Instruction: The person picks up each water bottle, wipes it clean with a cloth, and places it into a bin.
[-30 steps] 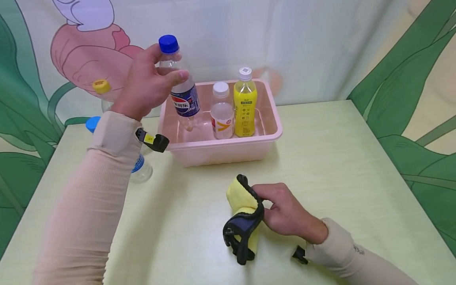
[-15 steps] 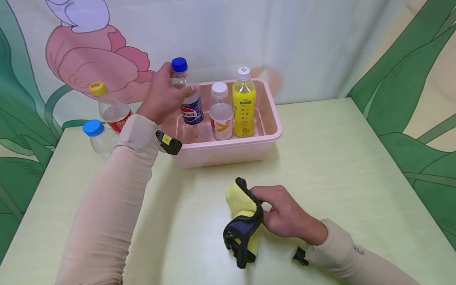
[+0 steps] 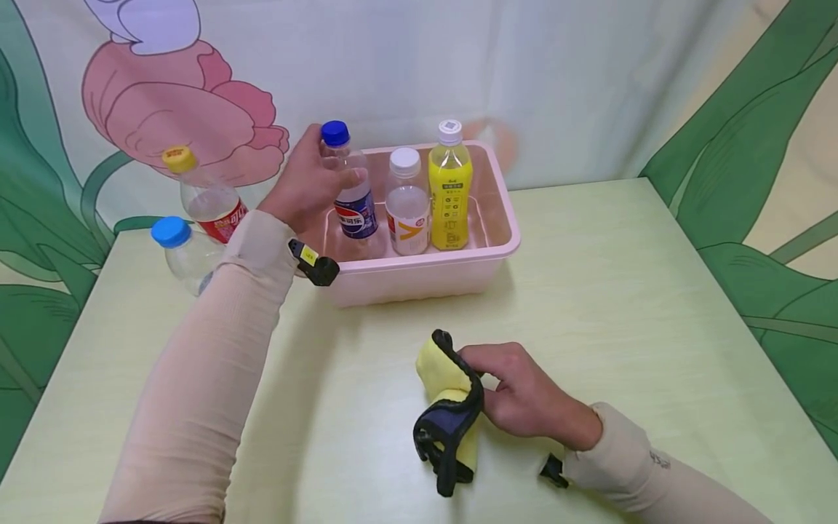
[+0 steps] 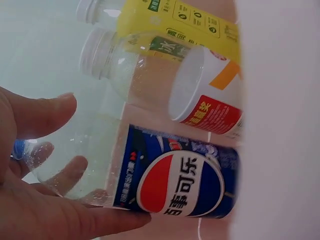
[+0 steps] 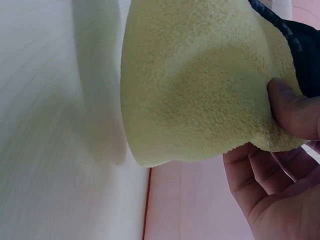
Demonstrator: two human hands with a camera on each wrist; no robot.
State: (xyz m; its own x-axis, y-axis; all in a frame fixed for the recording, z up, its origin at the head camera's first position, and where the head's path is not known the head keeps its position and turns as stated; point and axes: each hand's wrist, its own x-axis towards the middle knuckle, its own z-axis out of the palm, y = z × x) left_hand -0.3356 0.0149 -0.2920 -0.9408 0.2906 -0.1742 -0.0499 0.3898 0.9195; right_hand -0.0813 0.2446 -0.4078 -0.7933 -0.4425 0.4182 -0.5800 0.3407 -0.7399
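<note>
In the pink plastic bin (image 3: 419, 266) stands a clear cola bottle (image 3: 356, 211) with a blue cap and blue label. My left hand (image 3: 304, 178) is around its upper part. In the left wrist view the fingers extend behind and along the bottle, and the thumb (image 4: 47, 112) stands straight, seemingly off its side. Beside it in the bin are a small white-capped bottle (image 3: 407, 218) and a yellow-labelled bottle (image 3: 449, 196). Above the table at the front, my right hand (image 3: 524, 389) pinches a folded yellow cloth (image 3: 441, 367) with dark edging between thumb and fingers.
Left of the bin, partly behind the left arm, stand a red-labelled bottle (image 3: 219, 211) with a yellow cap and a clear bottle (image 3: 186, 255) with a blue cap. A printed curtain (image 3: 576, 87) hangs behind the pale table (image 3: 622, 291).
My left hand has lowered the cola bottle and brought it right, down into the bin. The thumb now looks loosened from it. The right hand and cloth have barely moved.
</note>
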